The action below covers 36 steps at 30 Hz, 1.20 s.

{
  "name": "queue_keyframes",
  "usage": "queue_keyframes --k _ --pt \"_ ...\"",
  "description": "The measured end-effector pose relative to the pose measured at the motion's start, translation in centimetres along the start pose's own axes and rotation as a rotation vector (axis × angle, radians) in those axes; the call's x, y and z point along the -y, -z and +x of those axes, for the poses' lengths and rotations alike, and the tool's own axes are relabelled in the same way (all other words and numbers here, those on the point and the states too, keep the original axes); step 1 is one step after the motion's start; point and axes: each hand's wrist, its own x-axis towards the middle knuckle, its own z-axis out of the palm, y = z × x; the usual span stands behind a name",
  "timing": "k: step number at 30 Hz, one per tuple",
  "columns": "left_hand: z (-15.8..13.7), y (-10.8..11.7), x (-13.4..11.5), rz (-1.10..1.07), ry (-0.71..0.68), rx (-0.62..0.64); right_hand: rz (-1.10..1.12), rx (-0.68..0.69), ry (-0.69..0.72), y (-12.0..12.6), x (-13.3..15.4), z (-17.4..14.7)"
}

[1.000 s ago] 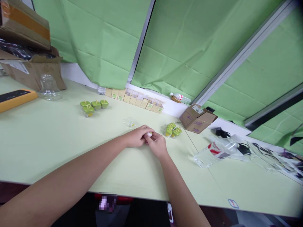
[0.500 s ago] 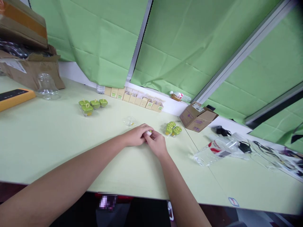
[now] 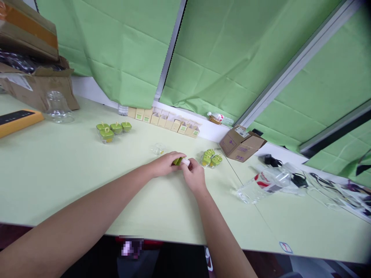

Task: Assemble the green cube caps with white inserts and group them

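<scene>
Green candle piece (image 3: 177,161) pinched between left hand (image 3: 164,165) and right hand (image 3: 193,177), white bit at right fingertips (image 3: 186,162), both closed on it above pale table (image 3: 72,181); judged mid-assembly; four finished-looking green candles (image 3: 113,130) far left of hands; cluster (image 3: 211,158) just right of hands, apparently unprocessed; clear cup (image 3: 159,148) just beyond hands; row of small boxes (image 3: 165,121) by wall, farther back.

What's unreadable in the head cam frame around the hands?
- Green piece between left hand and right hand: mostly covered by fingers, shape unclear.
- White bit at the right fingertips: too small to identify.
- Clear item beyond the hands: transparent, outline faint.
- Labels on the small boxes: too small to read.
- Cardboard box at left: cut by the frame edge.
</scene>
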Motion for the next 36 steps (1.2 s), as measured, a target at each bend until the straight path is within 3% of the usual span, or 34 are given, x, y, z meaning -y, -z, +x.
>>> queue_keyframes --k 4,10,22,31,36 --pt "-0.1 0.2 0.0 0.048 0.070 -0.042 0.048 -0.088 -0.040 0.2 -0.6 0.2" --pt "-0.3 0.1 -0.5 0.039 0.052 -0.078 -0.171 -0.234 0.209 -0.1 -2.1 0.5" --pt "0.0 0.3 -0.6 0.027 0.120 -0.093 -0.266 -0.060 0.231 -1.3 -3.1 0.3" --pt "0.0 0.1 -0.8 -0.095 0.209 -0.076 -0.264 -0.025 0.142 -1.0 -2.2 0.3" --pt "0.2 -0.1 -0.3 -0.167 0.245 -0.102 -0.308 -0.034 0.187 -1.1 -2.3 0.2"
